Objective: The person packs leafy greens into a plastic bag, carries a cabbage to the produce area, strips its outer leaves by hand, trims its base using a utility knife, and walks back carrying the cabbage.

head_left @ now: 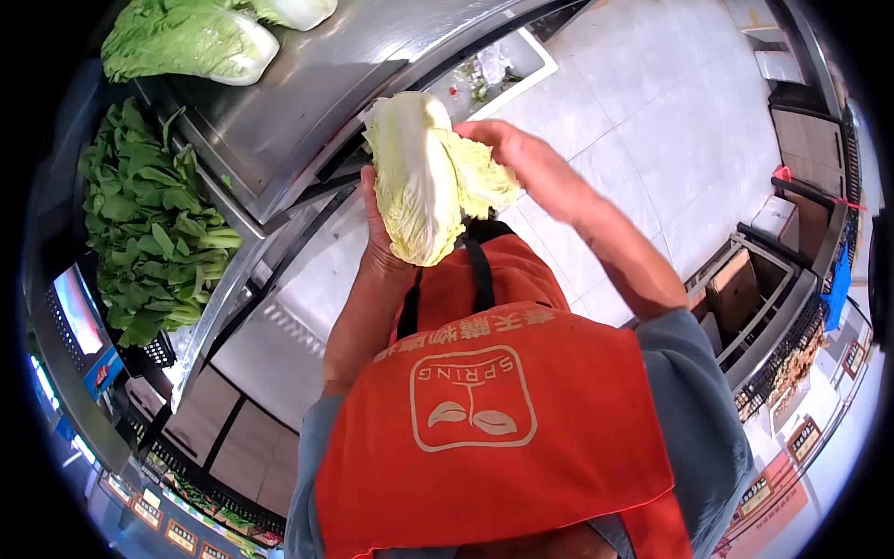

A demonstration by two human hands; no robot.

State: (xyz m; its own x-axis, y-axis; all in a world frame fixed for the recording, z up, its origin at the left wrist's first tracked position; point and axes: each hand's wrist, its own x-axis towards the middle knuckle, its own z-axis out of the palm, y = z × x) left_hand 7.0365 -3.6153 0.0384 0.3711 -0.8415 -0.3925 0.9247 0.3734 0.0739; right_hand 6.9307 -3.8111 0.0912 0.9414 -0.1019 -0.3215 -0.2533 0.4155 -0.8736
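Note:
A napa cabbage (416, 177) with a pale white rib and yellow-green frilled edges is held up in front of my red apron. My left hand (380, 233) grips it from the left and below, the thumb along its side and the other fingers hidden behind. On the right, one yellow leaf (484, 175) stands away from the head. My right hand (512, 149) is curled at the top of that leaf, its fingertips partly hidden behind it.
More napa cabbages (191, 42) lie on the steel counter (326, 56) at upper left. Leafy greens (149, 224) are heaped at the left. A white bin (521, 74) with scraps sits on the floor beyond my hands. Crates and boxes (745, 289) stand at the right.

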